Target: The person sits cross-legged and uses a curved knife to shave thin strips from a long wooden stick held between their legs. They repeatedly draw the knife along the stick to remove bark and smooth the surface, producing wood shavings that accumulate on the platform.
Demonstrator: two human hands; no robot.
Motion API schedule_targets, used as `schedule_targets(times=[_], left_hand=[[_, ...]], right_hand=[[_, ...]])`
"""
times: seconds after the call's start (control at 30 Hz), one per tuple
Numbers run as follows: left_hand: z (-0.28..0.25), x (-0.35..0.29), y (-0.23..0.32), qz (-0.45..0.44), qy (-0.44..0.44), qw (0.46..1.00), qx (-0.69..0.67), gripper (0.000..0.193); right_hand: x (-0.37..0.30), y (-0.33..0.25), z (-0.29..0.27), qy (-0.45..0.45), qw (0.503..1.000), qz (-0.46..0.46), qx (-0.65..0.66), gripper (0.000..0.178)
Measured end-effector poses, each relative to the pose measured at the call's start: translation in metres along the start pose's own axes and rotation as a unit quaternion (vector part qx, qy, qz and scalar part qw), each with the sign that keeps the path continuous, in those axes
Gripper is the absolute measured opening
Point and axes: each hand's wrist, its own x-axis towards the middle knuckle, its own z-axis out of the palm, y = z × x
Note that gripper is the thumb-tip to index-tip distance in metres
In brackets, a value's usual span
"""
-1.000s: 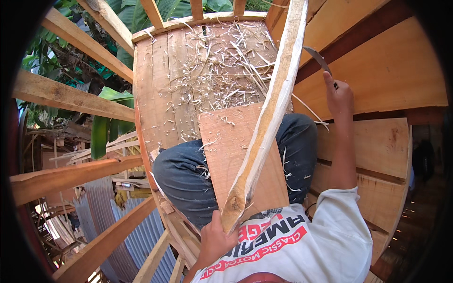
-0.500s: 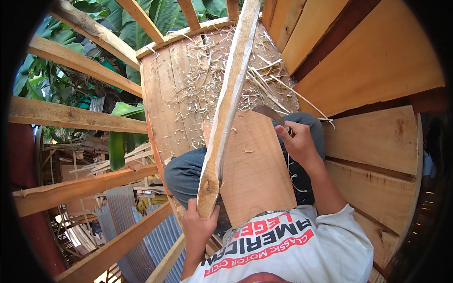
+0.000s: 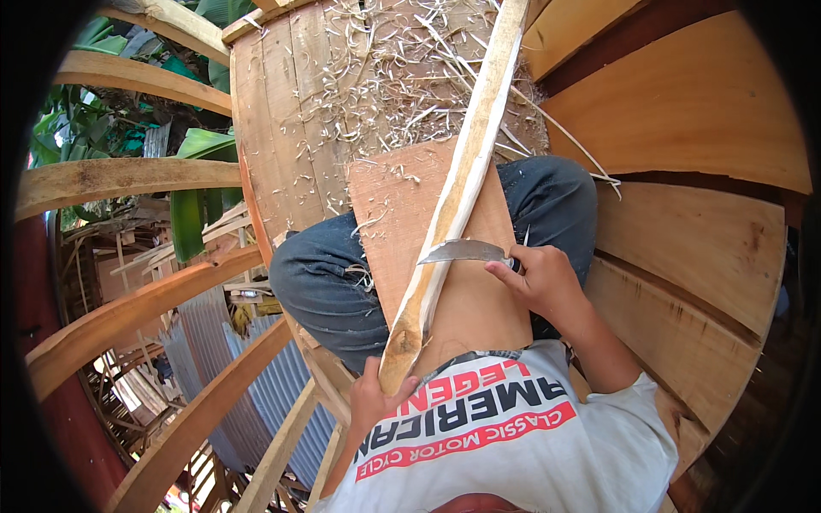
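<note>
A long, pale wooden pole [image 3: 469, 175] slants from my waist up and away to the far right, its near end brown with a knot. My left hand [image 3: 382, 395] grips that near end. In my right hand [image 3: 537, 278] is a knife [image 3: 464, 250] with a curved blade. The blade lies across the pole, apparently touching it, a little way up from the knot. A flat wooden board [image 3: 385, 209] rests over my lap under the pole, with a few shavings on it.
Curled wood shavings [image 3: 385, 77] cover the plank floor [image 3: 274, 111] beyond my knees. On the right stands a plank wall [image 3: 684, 248]. Spaced wooden bars [image 3: 128, 179] line the left side, with corrugated metal sheets [image 3: 201, 359] and green leaves [image 3: 192, 214] beyond them.
The knife has come from beside my right knee onto the pole. The pole's far end has swung to the right. My view has tilted down toward my lap.
</note>
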Motion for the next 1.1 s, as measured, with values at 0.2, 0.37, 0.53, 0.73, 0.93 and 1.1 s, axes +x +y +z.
schedule_targets(times=[0.2,0.37,0.53,0.73,0.93,1.1], left_hand=[[-0.003,0.004,-0.006,-0.01,-0.05,0.998,-0.021,0.05],[-0.007,0.01,-0.011,-0.004,-0.084,0.994,-0.075,0.051],[-0.01,0.016,-0.013,0.002,-0.11,0.986,-0.128,0.05],[-0.008,0.018,-0.017,0.005,-0.121,0.978,-0.169,0.049],[-0.008,0.016,-0.023,-0.005,-0.137,0.978,-0.156,0.052],[-0.008,0.017,-0.022,-0.006,-0.135,0.976,-0.168,0.054]], right_hand=[[-0.011,-0.013,0.01,-0.022,0.993,-0.053,-0.106,0.056],[0.003,-0.006,0.014,0.011,0.989,-0.038,-0.143,0.062],[0.022,-0.006,0.01,0.039,0.981,-0.029,-0.186,0.063],[0.043,0.001,0.002,0.076,0.975,-0.029,-0.209,0.063],[0.079,0.015,-0.02,0.155,0.966,0.073,-0.194,0.066],[0.054,-0.014,-0.017,0.073,0.978,-0.004,-0.196,0.063]])
